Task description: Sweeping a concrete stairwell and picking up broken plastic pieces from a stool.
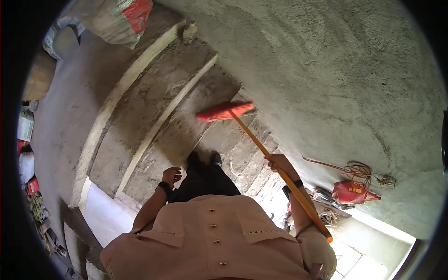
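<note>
My right hand (281,163) is closed around the orange handle of a broom (258,143). The handle's end reaches back past my right forearm. At its far end the red broom head (224,111) is slightly blurred, over a concrete step beside the wall; I cannot tell if it touches. My left hand (171,176) hangs beside my left thigh with nothing in it, fingers loosely apart. My feet, in dark shoes (216,158), stand on the concrete stairs (182,129). Both wrists wear dark bands.
A rough plastered wall (332,87) rises at the right, with a coiled cable (357,169) and a red bag (348,191) against it. A plastic bag (108,21) and a small jar (190,29) are at upper left. Several boxes and packages (26,164) line the left edge.
</note>
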Demonstrator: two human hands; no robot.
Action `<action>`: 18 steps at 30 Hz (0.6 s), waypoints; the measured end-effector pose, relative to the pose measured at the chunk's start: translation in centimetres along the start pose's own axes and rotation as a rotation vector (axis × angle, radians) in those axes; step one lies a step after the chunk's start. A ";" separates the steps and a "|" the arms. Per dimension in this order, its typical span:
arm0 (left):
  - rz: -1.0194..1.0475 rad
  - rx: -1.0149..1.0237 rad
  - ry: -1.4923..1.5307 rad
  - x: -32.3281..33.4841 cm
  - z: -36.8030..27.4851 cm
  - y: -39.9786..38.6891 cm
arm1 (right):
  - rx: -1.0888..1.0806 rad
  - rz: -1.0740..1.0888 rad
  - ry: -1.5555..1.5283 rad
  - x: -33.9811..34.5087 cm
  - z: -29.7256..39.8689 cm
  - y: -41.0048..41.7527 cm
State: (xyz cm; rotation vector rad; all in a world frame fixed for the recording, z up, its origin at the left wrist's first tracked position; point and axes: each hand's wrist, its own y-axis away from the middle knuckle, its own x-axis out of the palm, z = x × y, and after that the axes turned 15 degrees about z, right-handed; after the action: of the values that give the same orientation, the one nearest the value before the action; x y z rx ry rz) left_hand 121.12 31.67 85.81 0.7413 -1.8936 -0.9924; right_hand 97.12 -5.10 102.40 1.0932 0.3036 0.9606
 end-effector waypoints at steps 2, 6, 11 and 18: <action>0.014 -0.029 -0.015 1.3 -0.2 0.0 | -0.034 0.000 -0.116 -1.3 -1.4 2.9; 0.051 -0.055 -0.060 2.8 -0.3 -0.6 | -0.023 -0.007 -0.207 0.0 -1.3 8.4; 0.027 -0.080 -0.119 2.3 0.9 -0.3 | -0.013 0.141 -0.039 4.7 0.3 7.4; -0.054 -0.093 -0.110 3.4 0.9 1.2 | -0.014 0.305 0.349 6.9 -2.1 -1.9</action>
State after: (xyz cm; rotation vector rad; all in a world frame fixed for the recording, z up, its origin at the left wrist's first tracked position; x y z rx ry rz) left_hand 118.62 29.97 87.91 0.6993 -1.9153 -1.1679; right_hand 100.76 1.33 101.36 0.9726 0.4202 1.4287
